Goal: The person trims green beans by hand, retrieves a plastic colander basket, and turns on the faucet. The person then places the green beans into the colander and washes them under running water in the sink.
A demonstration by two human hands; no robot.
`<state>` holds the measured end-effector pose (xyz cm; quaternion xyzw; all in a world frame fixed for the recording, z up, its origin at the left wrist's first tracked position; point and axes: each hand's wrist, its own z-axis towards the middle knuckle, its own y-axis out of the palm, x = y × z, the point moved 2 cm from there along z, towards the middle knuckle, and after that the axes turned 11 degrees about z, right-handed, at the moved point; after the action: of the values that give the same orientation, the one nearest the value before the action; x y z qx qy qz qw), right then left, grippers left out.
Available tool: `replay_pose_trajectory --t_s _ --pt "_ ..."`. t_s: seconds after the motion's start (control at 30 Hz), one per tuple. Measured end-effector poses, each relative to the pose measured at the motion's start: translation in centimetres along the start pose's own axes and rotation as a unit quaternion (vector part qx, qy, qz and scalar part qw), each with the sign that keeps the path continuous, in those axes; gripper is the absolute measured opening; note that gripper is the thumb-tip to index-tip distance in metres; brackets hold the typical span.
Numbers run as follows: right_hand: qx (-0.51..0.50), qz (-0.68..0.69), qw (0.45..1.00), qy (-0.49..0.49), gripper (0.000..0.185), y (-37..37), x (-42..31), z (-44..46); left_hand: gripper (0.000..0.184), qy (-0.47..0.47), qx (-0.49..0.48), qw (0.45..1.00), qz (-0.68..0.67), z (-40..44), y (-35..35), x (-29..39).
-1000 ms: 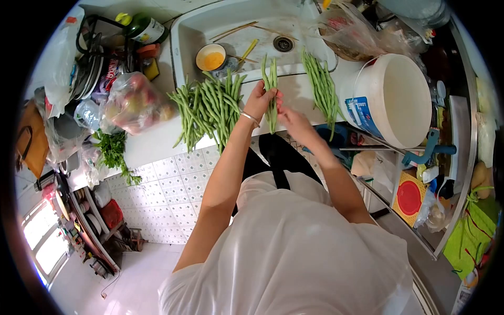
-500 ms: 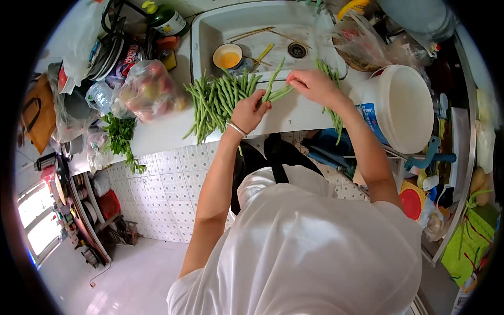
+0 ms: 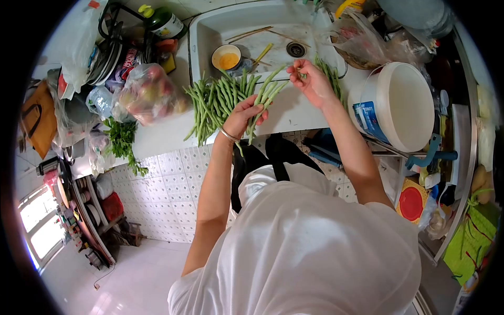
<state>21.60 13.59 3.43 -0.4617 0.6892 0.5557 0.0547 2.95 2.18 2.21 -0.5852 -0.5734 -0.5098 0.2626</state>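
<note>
My left hand (image 3: 245, 116), with a bangle at the wrist, is closed round a small bunch of green beans (image 3: 269, 93) whose tips point up and to the right. Just right of those tips is my right hand (image 3: 311, 81), raised, its fingers curled and partly apart; whether something tiny is between them cannot be made out. A large pile of green beans (image 3: 212, 105) lies on the counter's edge left of the held bunch. Behind my right hand and forearm, another group of beans (image 3: 331, 76) lies on the counter, partly hidden.
Behind the counter (image 3: 289, 113) is a sink (image 3: 197, 44) with a bowl (image 3: 226, 56) and chopsticks (image 3: 251, 33). A white bucket (image 3: 403, 107) lies tipped at the right. Bagged fruit (image 3: 149, 94) and leafy greens (image 3: 121, 139) are at the left.
My right hand has come away from the bunch's tips, and its fingers have loosened. The bunch in my left hand now points more upward. Earlier, the view shifted and my right hand rose.
</note>
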Motion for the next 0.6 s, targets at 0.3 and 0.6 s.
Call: replay_pose_trajectory --t_s 0.3,0.6 --pt "-0.107 -0.385 0.917 -0.017 0.014 -0.3 -2.3 0.5 0.027 -0.022 -0.013 1.000 -0.011 0.2 -0.3 1.3" --pt "-0.032 -0.128 0.991 0.005 0.006 -2.8 0.1 1.4 0.029 -0.020 -0.033 0.999 0.009 0.8 -0.6 1.4"
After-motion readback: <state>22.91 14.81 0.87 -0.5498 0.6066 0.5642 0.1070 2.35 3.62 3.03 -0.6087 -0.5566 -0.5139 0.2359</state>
